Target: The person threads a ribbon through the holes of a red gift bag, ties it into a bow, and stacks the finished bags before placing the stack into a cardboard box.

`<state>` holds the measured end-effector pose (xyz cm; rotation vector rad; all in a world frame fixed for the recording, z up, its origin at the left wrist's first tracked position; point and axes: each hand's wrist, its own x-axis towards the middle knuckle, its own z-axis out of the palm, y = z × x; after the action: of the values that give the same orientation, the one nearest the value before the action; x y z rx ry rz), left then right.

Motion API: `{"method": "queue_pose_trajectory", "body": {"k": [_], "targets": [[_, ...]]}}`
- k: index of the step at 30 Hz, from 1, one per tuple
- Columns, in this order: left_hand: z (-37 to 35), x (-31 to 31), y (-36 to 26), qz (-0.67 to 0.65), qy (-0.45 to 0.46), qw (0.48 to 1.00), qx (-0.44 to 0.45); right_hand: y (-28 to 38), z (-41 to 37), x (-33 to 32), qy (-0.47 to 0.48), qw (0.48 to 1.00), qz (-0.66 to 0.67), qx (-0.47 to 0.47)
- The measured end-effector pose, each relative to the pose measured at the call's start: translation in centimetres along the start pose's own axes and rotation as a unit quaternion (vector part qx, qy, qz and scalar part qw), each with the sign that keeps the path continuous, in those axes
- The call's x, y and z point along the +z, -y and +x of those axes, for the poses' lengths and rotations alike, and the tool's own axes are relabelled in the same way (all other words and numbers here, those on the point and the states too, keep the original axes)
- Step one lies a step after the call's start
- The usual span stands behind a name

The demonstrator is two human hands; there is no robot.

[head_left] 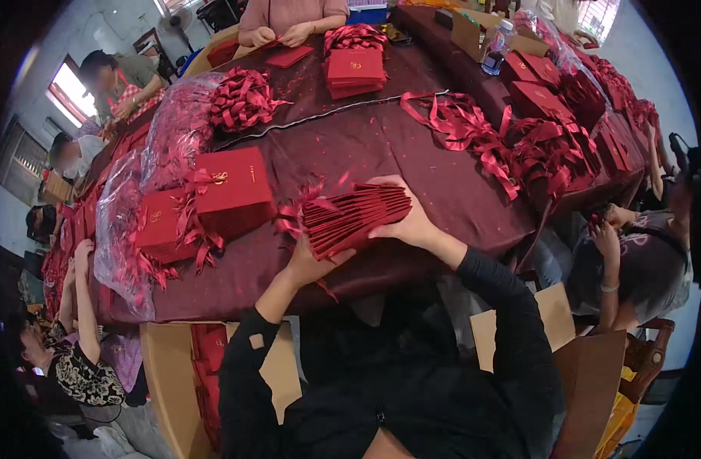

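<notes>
Both my hands grip a thick stack of flat red paper gift bags (357, 218) over the table's near side, its layered edges turned up. My left hand (314, 264) wraps around the lower left end, and my right hand (409, 216) clasps the right end. Dark red ribbon loops (291, 218) stick out at the stack's left. Just left of it stands a pile of red bags with gold print (234, 187), beside a lower pile (163, 226) with ribbons.
The table has a dark red cloth (350, 153). Clear plastic (121, 229) covers bags at left; ribbon heaps (247, 99) and more bag piles (356, 69) lie farther back. A bottle (497, 47) stands at back right. Cardboard boxes (171, 382) flank my body; several people work around the table.
</notes>
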<state>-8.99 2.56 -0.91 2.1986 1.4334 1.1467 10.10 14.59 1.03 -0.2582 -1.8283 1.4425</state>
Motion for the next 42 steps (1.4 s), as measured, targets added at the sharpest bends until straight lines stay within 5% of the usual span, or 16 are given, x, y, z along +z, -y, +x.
{"method": "queue_pose_trajectory", "body": {"k": [3, 7, 9, 12, 13, 18, 19, 21, 22, 24, 25, 33, 35, 36, 38, 42], "targets": [[-0.4, 0.6, 0.3, -0.068, -0.012, 0.994, -0.086, -0.4, -0.6, 0.0, -0.017, 0.999, 0.006, 0.04], [0.5, 0.8, -2.2, -0.067, -0.168, 0.984, -0.006, 1.5, -1.1, 0.6, -0.036, 0.997, -0.066, 0.032], [-0.4, 2.8, -0.9, -0.197, -0.181, 0.962, -0.052, 1.2, -1.2, 0.3, -0.036, 0.996, -0.058, 0.066], [-0.5, 1.7, 1.0, -0.074, -0.085, 0.992, -0.053, -0.3, -1.2, -0.2, -0.002, 0.998, -0.062, 0.02], [-1.3, 2.6, 3.6, -0.12, -0.03, 0.983, -0.135, 0.0, -1.5, -0.3, 0.003, 0.996, -0.068, 0.049], [-1.1, 1.5, 0.5, -0.041, -0.085, 0.995, -0.013, 0.3, -2.2, -0.1, -0.009, 0.99, -0.14, 0.019], [-1.9, 2.9, -0.1, -0.287, -0.196, 0.929, -0.13, 0.3, -2.6, -0.5, 0.013, 0.965, -0.261, -0.009], [-2.8, 1.8, -1.2, -0.021, -0.148, 0.989, 0.018, 0.8, -2.8, 0.6, -0.019, 0.994, -0.107, -0.006], [-3.5, 2.3, -0.6, -0.072, -0.165, 0.983, -0.032, 1.4, -2.4, 0.2, 0.045, 0.972, -0.226, -0.045], [-3.2, 3.0, 0.2, 0.025, -0.149, 0.986, -0.064, 0.1, -1.9, 0.5, 0.033, 0.988, -0.146, 0.02], [-3.3, 3.0, 0.5, -0.105, -0.089, 0.982, -0.128, -0.3, -2.1, 0.6, 0.03, 0.993, -0.087, 0.076], [-3.9, 3.1, -0.6, -0.22, -0.106, 0.964, -0.108, -0.4, -3.3, 0.5, 0.035, 0.967, -0.243, 0.061], [-4.0, 3.6, -1.1, -0.042, -0.176, 0.983, -0.036, -0.3, -3.3, 0.4, 0.037, 0.957, -0.287, -0.004], [-3.9, 3.9, -1.3, -0.306, -0.147, 0.933, -0.122, 0.0, -3.4, 0.9, 0.018, 0.985, -0.172, 0.025], [-5.0, 4.9, 2.0, -0.202, -0.066, 0.964, -0.159, -0.8, -4.0, 0.8, 0.012, 0.989, -0.113, 0.089], [-3.0, 1.8, -1.2, -0.295, -0.117, 0.943, -0.097, -0.8, -4.2, 0.4, -0.014, 0.981, -0.098, 0.168]]}}
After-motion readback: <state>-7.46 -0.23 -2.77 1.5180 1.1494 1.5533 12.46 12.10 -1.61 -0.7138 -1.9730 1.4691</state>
